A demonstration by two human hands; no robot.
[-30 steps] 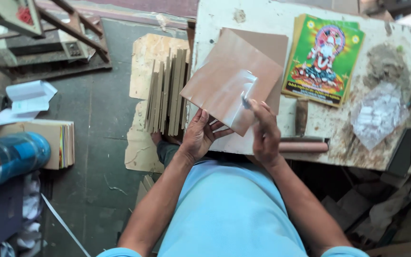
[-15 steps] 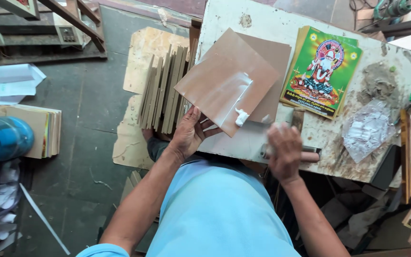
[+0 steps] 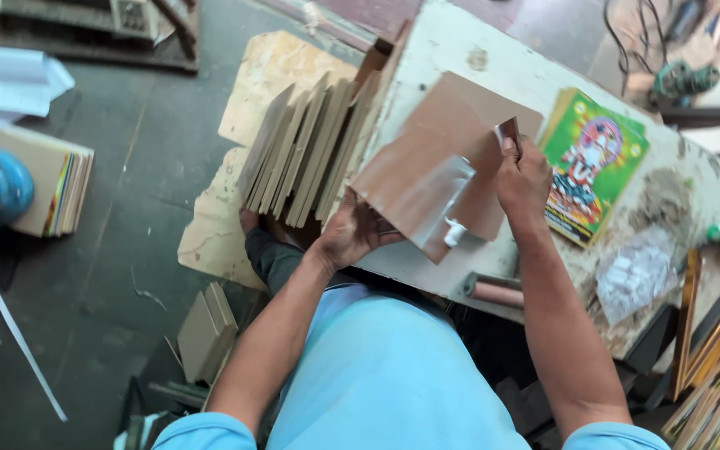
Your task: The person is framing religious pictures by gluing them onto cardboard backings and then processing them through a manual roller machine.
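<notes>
My left hand (image 3: 352, 237) grips the near edge of a brown square board (image 3: 414, 187), held tilted above the white worktable (image 3: 460, 50). The board has a shiny wet streak and a white blob of glue near its lower corner. My right hand (image 3: 522, 175) holds a small flat brown scraper piece (image 3: 508, 133) against the board's upper right side. A second brown board (image 3: 468, 104) lies flat underneath on the table.
A colourful printed picture with a green border (image 3: 593, 162) lies right of the boards. Several thin boards (image 3: 302, 150) lean upright beside the table's left edge. A roller handle (image 3: 497, 292) and a plastic bag (image 3: 635, 271) rest on the table. Framed pieces (image 3: 710, 333) stand at the right.
My right hand came up from the table's near edge with a scraper piece and now presses it on the board. The camera view shifted right and closer.
</notes>
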